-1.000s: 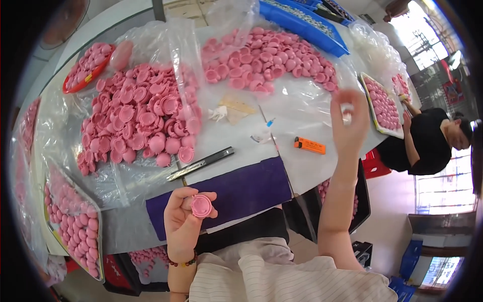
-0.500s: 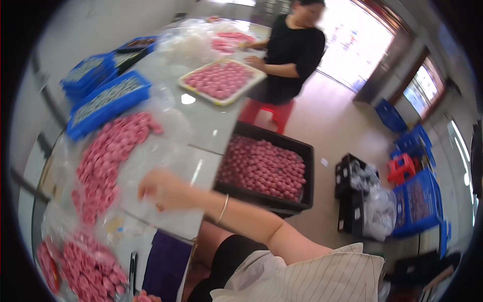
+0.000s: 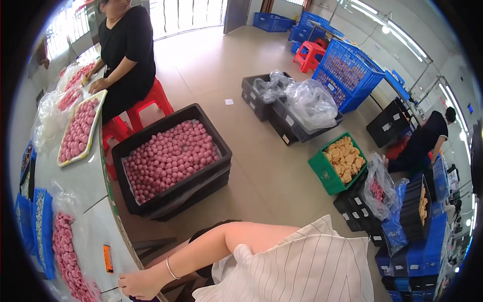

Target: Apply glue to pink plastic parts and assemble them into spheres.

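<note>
- Pink pieces (image 3: 70, 256), heaped on the pale table (image 3: 93, 186); a light touch should suit!
- Orange packet (image 3: 108, 258), best not knocked.
- Right hand (image 3: 141, 284) at the edge, fingers curled, can't tell whether pinching; left hand out of view.
- Black crate (image 3: 211, 178) of pink balls (image 3: 171, 156); green crate (image 3: 323, 173) on the tan floor (image 3: 266, 191).

View swung right. My right fingers (image 3: 124, 289) have drawn back toward me, now near the orange block (image 3: 108, 258); green crate (image 3: 328, 177) newly visible, well right of them.
</note>
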A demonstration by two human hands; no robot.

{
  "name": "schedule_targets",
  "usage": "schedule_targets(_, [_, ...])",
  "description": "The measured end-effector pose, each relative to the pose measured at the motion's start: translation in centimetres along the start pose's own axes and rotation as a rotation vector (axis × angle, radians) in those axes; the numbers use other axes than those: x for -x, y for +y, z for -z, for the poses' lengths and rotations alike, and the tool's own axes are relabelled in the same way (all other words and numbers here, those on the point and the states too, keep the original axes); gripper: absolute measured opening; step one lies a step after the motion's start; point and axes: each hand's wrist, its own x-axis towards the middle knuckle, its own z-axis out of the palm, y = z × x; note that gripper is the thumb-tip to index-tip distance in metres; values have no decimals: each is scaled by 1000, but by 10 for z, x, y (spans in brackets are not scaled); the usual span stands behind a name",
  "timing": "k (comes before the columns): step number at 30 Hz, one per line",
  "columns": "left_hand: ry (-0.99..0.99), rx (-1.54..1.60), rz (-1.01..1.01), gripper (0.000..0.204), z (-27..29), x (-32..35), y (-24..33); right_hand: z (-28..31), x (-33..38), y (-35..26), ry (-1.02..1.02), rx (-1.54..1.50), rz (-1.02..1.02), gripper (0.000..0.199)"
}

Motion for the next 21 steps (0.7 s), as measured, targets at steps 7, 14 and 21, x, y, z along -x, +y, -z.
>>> schedule_targets(7, [49, -496, -97, 39, -37, -3, 34, -40, -7, -35, 117, -427, 192, 9])
schedule_targets(14, [33, -682, -212, 38, -46, 4, 42, -42, 6, -40, 171, 134, 76, 11])
schedule_targets(21, [219, 77, 155, 39, -35, -2, 27, -19, 23, -16, 292, 168, 128, 23])
